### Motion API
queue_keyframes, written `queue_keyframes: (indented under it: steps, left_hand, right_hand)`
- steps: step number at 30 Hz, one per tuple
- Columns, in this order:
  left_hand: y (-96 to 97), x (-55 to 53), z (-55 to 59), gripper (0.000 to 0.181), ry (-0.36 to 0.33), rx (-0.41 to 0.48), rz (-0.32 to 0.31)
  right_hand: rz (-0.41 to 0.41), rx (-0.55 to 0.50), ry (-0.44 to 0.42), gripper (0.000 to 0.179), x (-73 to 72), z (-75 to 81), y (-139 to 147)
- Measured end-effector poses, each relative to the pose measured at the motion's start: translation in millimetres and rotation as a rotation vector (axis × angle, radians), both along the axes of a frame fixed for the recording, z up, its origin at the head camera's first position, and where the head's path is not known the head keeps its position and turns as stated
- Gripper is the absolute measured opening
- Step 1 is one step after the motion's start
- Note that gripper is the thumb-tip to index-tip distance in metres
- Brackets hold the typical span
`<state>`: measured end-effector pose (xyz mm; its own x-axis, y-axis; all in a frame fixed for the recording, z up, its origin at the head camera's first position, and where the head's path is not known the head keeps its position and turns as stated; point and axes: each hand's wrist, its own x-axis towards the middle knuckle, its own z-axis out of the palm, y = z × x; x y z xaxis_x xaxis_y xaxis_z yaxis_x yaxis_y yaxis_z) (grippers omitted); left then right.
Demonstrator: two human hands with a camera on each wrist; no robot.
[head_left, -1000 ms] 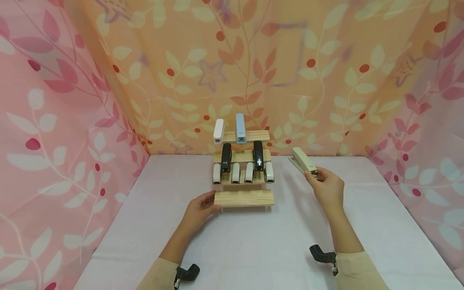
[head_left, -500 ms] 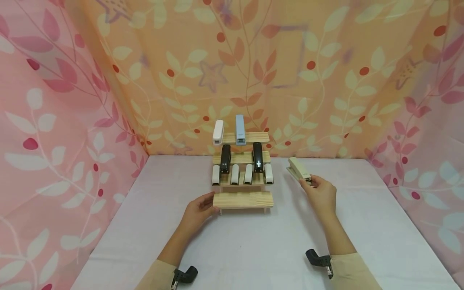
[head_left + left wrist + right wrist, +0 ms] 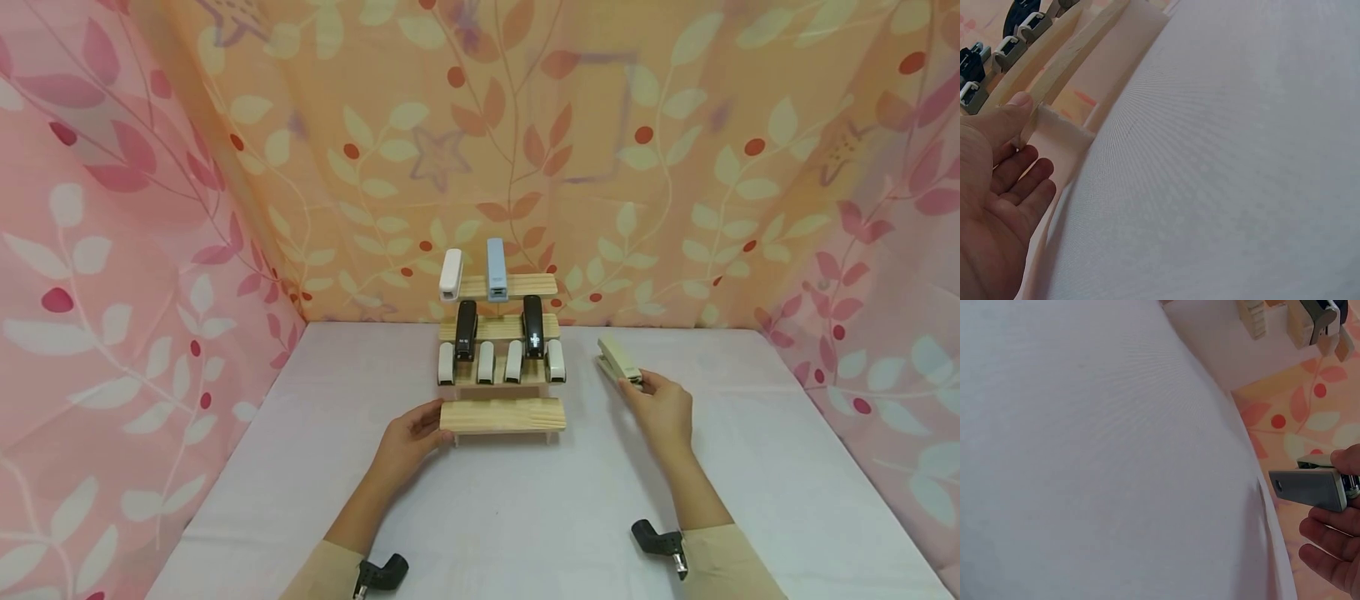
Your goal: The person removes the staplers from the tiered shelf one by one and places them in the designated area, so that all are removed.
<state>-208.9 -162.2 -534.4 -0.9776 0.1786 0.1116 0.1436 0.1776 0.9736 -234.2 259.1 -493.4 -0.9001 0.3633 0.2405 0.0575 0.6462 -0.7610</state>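
A tiered wooden rack (image 3: 502,414) stands mid-table in the head view, its lowest shelf bare. My left hand (image 3: 407,440) grips the left end of that shelf; in the left wrist view the thumb (image 3: 1019,103) lies at the shelf corner, other fingers loosely bent below. Off to the rack's right, my right hand (image 3: 666,414) pinches a pale green stapler (image 3: 618,360) by one end, its far end pointing away and left. From the right wrist, the stapler's grey underside (image 3: 1310,487) shows, with the thumb over it and the lower fingers apart from it.
Up on the rack sit a white stapler (image 3: 452,275) and a light blue stapler (image 3: 497,271). Two black staplers (image 3: 466,329) occupy the tier below, then several small white staplers (image 3: 486,361). Flowered cloth (image 3: 375,208) hangs behind the white-covered table (image 3: 510,508).
My right hand has lowered the pale green stapler toward the table and drawn it slightly nearer and left. The left hand keeps its place at the rack.
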Motion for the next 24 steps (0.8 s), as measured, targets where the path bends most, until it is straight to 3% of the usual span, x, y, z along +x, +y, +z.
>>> queue_keyframes:
  steps: [15, 24]
  left_hand:
    - [0.2, -1.1, -1.7, 0.067, 0.001, -0.003, 0.001]
    - [0.0, -1.2, -1.7, 0.066, -0.002, 0.003, 0.003]
  right_hand:
    - [0.032, 0.003, -0.040, 0.046, -1.6, -10.6, -2.8]
    - [0.044, 0.066, -0.076, 0.045, -4.3, -21.5, -5.3]
